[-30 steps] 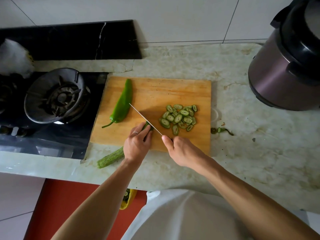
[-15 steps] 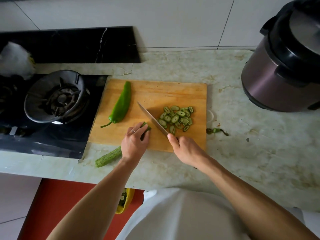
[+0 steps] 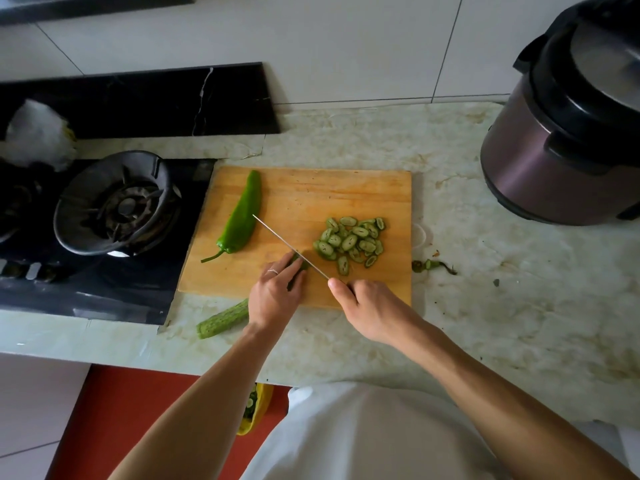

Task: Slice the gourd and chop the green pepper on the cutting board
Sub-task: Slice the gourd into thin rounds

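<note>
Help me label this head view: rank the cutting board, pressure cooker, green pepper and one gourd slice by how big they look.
1. cutting board
2. pressure cooker, partly cut off by the frame edge, so it may really rival the board
3. green pepper
4. gourd slice, plainly the smallest

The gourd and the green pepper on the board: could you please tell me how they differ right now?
The gourd is ridged and dull pale green; the green pepper is smooth, glossy and bright. The gourd is partly sliced, with slices piled on the cutting board; the pepper is whole, stem on. The left hand holds the gourd, which overhangs the board's near edge; the pepper lies untouched, wholly on it. Both are long and green.
</note>
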